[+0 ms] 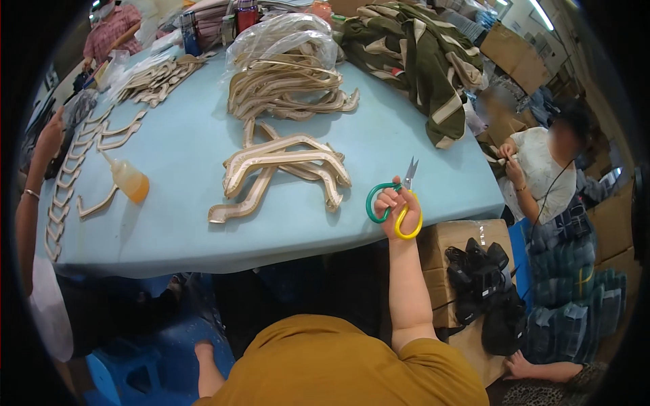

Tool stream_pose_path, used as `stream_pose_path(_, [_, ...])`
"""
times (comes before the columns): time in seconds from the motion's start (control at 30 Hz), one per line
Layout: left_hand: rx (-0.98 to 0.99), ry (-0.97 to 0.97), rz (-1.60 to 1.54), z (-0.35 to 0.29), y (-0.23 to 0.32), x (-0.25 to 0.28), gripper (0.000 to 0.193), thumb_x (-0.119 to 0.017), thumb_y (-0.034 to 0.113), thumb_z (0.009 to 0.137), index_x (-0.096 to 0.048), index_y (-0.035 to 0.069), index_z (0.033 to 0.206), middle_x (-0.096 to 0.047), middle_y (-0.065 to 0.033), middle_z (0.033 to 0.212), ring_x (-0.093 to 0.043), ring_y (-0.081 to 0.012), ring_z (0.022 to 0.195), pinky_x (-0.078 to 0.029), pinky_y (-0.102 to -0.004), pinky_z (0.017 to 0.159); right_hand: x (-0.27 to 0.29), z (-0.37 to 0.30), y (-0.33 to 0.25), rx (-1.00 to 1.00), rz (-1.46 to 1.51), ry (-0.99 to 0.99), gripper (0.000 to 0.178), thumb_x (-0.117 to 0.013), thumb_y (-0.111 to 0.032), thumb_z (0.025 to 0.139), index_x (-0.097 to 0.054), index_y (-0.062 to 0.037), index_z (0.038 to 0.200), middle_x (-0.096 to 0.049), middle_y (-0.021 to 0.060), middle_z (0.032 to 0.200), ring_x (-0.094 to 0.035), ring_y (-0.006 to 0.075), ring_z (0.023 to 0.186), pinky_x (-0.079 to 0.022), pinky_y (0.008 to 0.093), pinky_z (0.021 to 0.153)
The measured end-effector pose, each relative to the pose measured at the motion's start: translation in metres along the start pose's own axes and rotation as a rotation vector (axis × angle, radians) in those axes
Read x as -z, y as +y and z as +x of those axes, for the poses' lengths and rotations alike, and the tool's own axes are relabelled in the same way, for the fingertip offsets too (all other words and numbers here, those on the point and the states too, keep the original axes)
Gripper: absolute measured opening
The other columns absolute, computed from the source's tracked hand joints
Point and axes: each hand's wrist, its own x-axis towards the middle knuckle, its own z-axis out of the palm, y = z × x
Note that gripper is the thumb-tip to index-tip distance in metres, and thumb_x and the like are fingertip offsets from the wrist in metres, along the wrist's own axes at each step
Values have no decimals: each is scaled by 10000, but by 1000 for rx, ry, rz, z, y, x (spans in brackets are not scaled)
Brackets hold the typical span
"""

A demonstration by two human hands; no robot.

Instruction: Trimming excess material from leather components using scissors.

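Note:
My right hand (398, 211) grips scissors (409, 181) with one green and one yellow handle loop. Their short metal blades point away from me over the table's near edge, slightly apart. To their left lie several curved cream-and-tan fabric strips (284, 161), crossed over one another in a loose heap. Behind that heap rises a larger stack of similar strips (284, 88), partly inside a clear plastic bag (288, 34). My left arm hangs low at the bottom of the view; the left hand (203, 348) is below table height, and its fingers cannot be made out.
A squeeze bottle (130, 181) of orange liquid leans on the light blue table (183, 230), near a row of strips (62, 196). Olive-and-cream garments (413, 61) lie at the far right. A cardboard box (440, 250) with black devices stands right. Other people work on both sides.

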Motion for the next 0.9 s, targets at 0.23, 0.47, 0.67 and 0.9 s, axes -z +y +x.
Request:
stream_pose_path(0.23, [-92,-66,-214,80,60,99,405,-564,337,813,-559,143,1169,-567,-129,1164,-553,-312,1057,-446,-387,886,4,-12,-14,24,-202,-122,281,-507,-222,838,-532,-94,1088,-474,24,650,-408,121,558,-333,281,549])
stream_pose_path(0.47, [-243,-16,-372,90,127,145,411,-575,369,804,-579,143,1148,-561,-157,1165,-543,-304,1065,-431,-388,892,-107,9,-100,144,-428,-268,275,-519,-210,832,-515,-96,1082,-554,41,694,-486,156,574,-388,314,561])
stream_pose_path(0.67, [-120,-39,-659,79,85,90,418,-584,395,797,-595,143,1129,-556,-181,1165,-535,-297,1072,-417,-389,897,-202,43,-173,307,-533,-285,222,-571,-232,805,-527,-86,966,-540,40,668,-483,134,570,-415,291,558])
stream_pose_path(0.9, [30,-48,-999,100,27,-5,428,-595,426,787,-615,142,1107,-550,-209,1166,-524,-289,1080,-401,-390,903,-249,55,-184,488,-696,-31,145,-569,-203,812,-553,-76,880,-499,28,590,-478,127,485,-428,251,449])
